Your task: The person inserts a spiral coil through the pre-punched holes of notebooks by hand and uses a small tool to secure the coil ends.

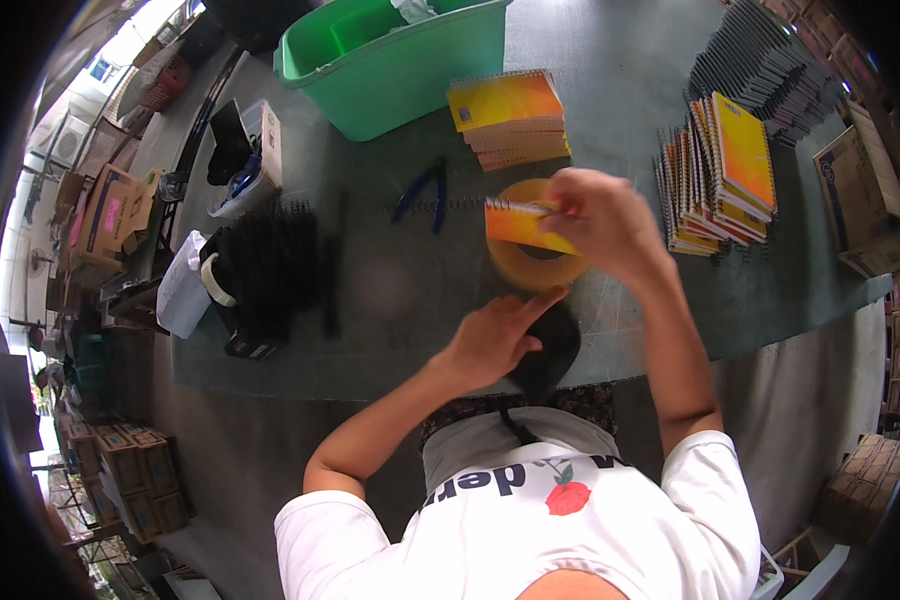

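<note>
My right hand is pinched on a small orange-yellow notebook, above a round yellow roll, perhaps tape. A dark wire coil runs along the notebook's upper edge and sticks out far to the left. Just below the roll is my left hand, open, its index finger stretched toward the roll's near edge and its thumb apart. Next to that thumb lies a dark rounded object, partly covered by the hand. Blue-handled pliers rest on the table under the coil.
A green tub stands at the back, beside stacked yellow notebooks. More spiral notebooks and grey-black coils are at the right, near a cardboard box. Black coils and a tool bin sit left.
</note>
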Available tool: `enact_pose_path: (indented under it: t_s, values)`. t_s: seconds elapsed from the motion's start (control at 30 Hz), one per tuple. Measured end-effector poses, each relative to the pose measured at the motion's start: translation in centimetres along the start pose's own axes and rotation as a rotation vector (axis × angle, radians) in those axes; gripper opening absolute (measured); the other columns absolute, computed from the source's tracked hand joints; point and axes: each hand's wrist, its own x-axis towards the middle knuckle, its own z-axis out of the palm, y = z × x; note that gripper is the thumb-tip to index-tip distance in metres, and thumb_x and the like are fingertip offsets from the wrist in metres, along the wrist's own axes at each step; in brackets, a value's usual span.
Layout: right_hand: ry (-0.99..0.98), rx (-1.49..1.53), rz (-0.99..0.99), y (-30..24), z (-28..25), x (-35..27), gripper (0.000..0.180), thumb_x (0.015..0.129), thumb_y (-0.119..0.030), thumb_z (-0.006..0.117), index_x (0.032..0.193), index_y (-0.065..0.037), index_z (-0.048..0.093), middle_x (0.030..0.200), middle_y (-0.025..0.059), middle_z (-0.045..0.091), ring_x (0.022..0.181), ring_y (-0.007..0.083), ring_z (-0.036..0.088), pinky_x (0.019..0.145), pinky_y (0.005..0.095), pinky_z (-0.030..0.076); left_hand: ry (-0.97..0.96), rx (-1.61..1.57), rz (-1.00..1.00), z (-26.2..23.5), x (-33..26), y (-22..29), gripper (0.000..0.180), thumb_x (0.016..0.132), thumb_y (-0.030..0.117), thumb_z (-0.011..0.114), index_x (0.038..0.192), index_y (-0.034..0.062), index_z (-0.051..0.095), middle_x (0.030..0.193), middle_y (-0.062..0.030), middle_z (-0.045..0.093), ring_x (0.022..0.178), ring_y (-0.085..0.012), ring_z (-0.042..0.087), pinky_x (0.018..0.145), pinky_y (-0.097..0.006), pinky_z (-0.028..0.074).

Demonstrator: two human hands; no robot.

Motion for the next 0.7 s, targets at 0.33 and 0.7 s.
enact_pose_path:
  t_s: [0.33,0.7]
  values:
    - [0.028,1.081,0.158,5.9,2.1,-2.4,0.028,0.08,0.001,0.071,0.107,0.002,0.067,0.099,0.0069,0.069,0.09,0.0117,0.063,0.082,0.0233,0.051,0.65,0.377,0.137,-8.5,0.9,0.4,0.033,0.08,0.007,0.065,0.112,0.0125,0.059,0.099,-0.009,0.055,0.09,-0.0245,0.056,0.077,-0.037,0.049]
    - [-0.022,1.024,0.131,5.5,2.1,-3.3,0.022,0.081,0.003,0.068,0.103,0.002,0.068,0.101,0.0081,0.069,0.092,0.0127,0.063,0.083,0.0243,0.051,1.002,0.501,0.266,-8.4,3.8,-1.5,0.034,0.072,0.001,0.072,0.104,0.0121,0.068,0.091,-0.0065,0.058,0.081,-0.0201,0.058,0.07,-0.031,0.051]
